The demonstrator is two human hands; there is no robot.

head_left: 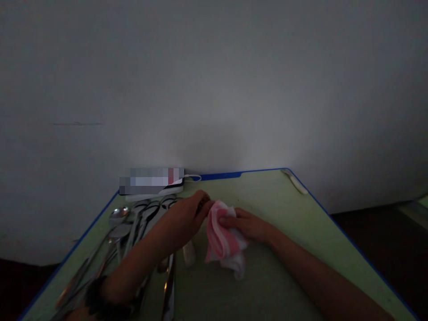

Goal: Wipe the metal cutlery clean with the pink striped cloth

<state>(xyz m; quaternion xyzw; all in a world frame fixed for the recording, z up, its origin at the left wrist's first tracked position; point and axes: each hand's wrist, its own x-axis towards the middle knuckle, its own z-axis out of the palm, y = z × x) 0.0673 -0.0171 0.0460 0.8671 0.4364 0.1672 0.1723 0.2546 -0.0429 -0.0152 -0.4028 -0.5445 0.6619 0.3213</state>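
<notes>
Cloth, pink and white, one: bunching between two hands over the worktop, lower end pointing nearward, long axis slanting slightly right. Right hand, one: gripping it. Left hand, one: touching its upper edge, grip unclear. Metal utensils, at least six: lying left. White-handled utensil, one: lying far right. Worktop: green, blue-edged, adjoining a grey wall.

Dim, grey light; soft shadow on the wall; hands slightly blurred; small cutlery glints.
</notes>
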